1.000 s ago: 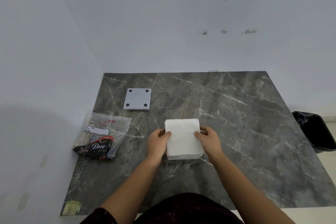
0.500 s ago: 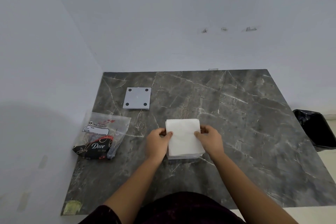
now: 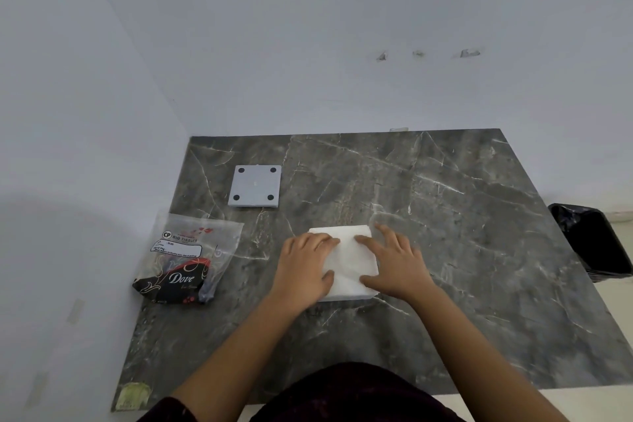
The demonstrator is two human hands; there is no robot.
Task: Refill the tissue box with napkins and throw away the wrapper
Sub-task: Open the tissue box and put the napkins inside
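Observation:
A white stack of napkins lies on the dark marble table, near the front middle. My left hand rests flat on its left part and my right hand on its right part, fingers spread and pressing down. Whatever is under the stack is hidden. The empty clear wrapper, printed "Big Tissues" and "Dove", lies at the table's left edge, apart from my hands. A grey square plate with black corner pads, possibly the tissue box base, lies behind it.
A black bin lined with a bag stands on the floor past the table's right edge. White walls close off the left and far sides. A yellowish sticker marks the near left corner.
Both hands have moved from gripping the sides of the stack to lying flat on top of it with fingers spread. The stack sits in the same place.

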